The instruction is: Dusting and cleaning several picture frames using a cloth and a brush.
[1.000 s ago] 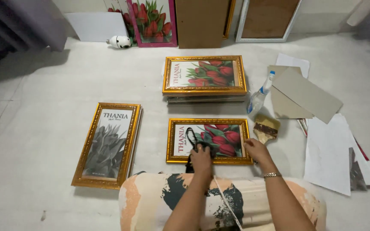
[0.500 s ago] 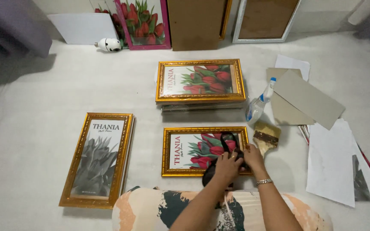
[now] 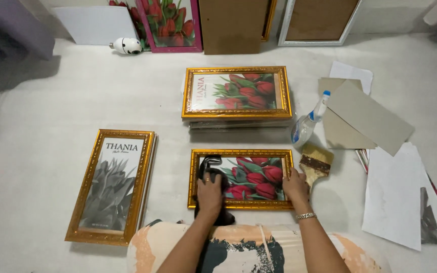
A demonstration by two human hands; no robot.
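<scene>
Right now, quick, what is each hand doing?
Left hand: closed on a black cloth, pressing it on the gold-framed tulip picture.
Right hand: open, resting on the frame's right edge, holding nothing.

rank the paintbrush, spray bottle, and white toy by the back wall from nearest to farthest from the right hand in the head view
From the right hand:
1. paintbrush, just right of it
2. spray bottle, farther up and right
3. white toy, far upper left by the wall

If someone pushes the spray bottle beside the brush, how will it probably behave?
The spray bottle lies on its side on the floor, so it would probably roll. It looks like clear, thin plastic, likely light. Its round body may slip from a loose grasp.
</scene>
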